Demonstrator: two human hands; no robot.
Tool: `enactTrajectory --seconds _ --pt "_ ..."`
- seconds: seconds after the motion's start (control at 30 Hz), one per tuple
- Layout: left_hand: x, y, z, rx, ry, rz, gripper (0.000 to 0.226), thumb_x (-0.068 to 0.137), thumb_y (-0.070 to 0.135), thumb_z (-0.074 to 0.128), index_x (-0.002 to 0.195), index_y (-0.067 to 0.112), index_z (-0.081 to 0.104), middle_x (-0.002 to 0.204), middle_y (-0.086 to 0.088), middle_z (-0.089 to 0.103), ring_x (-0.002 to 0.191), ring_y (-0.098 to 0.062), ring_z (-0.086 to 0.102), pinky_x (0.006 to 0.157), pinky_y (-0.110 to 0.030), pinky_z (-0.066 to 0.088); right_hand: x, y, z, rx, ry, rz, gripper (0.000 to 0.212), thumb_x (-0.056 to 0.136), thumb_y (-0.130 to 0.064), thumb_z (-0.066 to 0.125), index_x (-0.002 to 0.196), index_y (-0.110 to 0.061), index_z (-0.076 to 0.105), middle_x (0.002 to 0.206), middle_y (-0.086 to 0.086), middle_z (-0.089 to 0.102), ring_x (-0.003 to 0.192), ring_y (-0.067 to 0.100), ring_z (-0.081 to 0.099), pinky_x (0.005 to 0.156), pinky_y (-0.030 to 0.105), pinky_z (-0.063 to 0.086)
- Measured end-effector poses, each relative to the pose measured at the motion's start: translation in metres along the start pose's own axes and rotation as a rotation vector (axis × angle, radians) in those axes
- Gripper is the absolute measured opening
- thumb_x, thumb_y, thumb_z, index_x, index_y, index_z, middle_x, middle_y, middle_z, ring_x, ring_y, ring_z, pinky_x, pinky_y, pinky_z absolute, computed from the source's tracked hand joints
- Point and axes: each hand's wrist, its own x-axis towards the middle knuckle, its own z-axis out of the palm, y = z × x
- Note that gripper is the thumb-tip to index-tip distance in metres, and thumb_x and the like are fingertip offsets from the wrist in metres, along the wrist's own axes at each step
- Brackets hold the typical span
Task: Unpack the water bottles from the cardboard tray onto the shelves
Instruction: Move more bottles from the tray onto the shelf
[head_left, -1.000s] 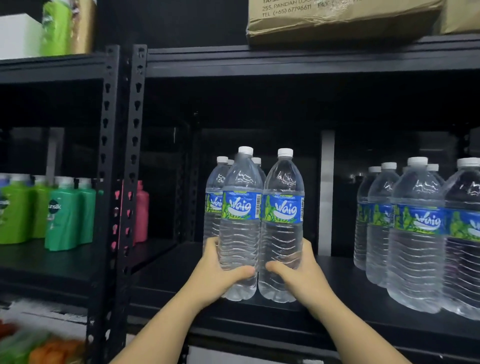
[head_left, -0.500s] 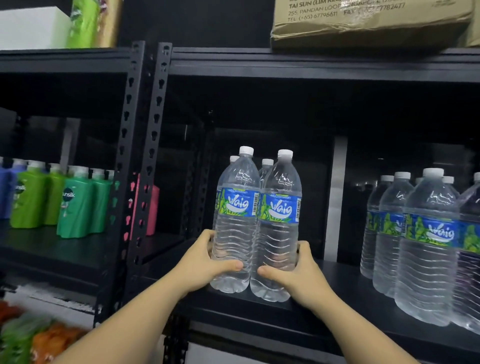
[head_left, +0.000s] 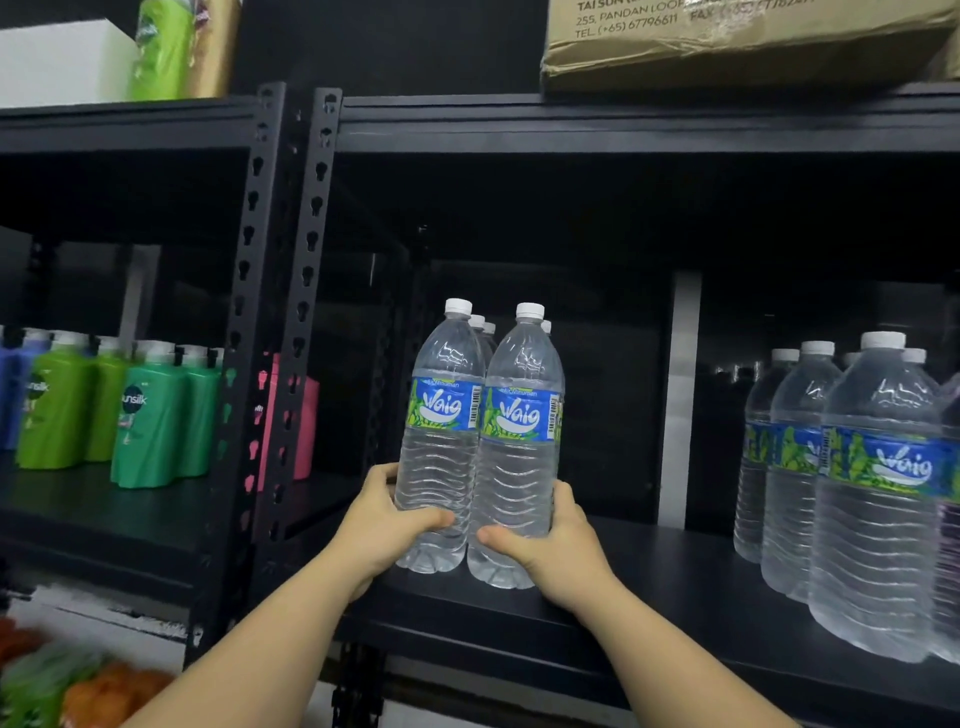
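we slid bottle cluster leftward along shelf; left hand, right hand still curled round front pair; placing nearly done.

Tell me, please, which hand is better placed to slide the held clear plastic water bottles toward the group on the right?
The left hand, probably: it grips the held clear plastic water bottles on their far side from the standing bottles, so it can push.
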Motion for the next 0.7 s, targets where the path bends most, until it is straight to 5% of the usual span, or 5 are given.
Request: enactTrajectory --seconds 0.1,0.27,0.43,0.7 --pt "0.0 -0.002 0.002 0.006 0.026 0.013 0.08 0.068 0.027 0.096 0.129 0.027 0.044 0.116 0.005 0.066 0.104 -0.013 0.07 0.096 -0.041 0.057 -0.004 -0.001 -0.001 -0.006 -0.022 0.001 0.098 0.049 -0.059 0.091 0.131 -0.038 0.042 0.126 -0.015 0.062 0.114 0.005 0.063 0.098 0.035 0.055" --pt "0.001 -0.007 0.0 0.031 0.015 0.025 0.079 0.069 0.034 0.096 0.13 0.033 0.047 0.116 0.008 0.068 0.104 -0.012 0.069 0.097 -0.042 0.057 -0.004 -0.001 -0.005 -0.014 -0.017 0.05 0.077 0.054 -0.046 0.09 0.115 -0.031 0.045 0.108 -0.012 0.073 0.096 0.004 0.07 0.084 0.032 0.059" --pt "-0.004 -0.005 0.0 0.05 0.028 0.049 0.073 0.073 0.034 0.094 0.13 0.036 0.048 0.113 0.009 0.07 0.103 -0.009 0.069 0.094 -0.038 0.057 -0.004 0.002 -0.004 -0.012 -0.021 0.012 0.076 0.061 -0.043 0.096 0.123 -0.039 0.052 0.113 -0.017 0.072 0.102 0.001 0.069 0.092 0.029 0.057" --pt "-0.006 -0.011 -0.001 0.075 0.084 0.053 0.073 0.064 0.047 0.096 0.124 0.039 0.055 0.107 0.009 0.075 0.095 -0.009 0.075 0.092 -0.044 0.061 -0.006 0.0 -0.001 -0.056 -0.02 0.013 0.083 0.071 -0.043 0.092 0.134 -0.031 0.04 0.121 -0.014 0.067 0.104 0.004 0.065 0.071 0.01 0.045"
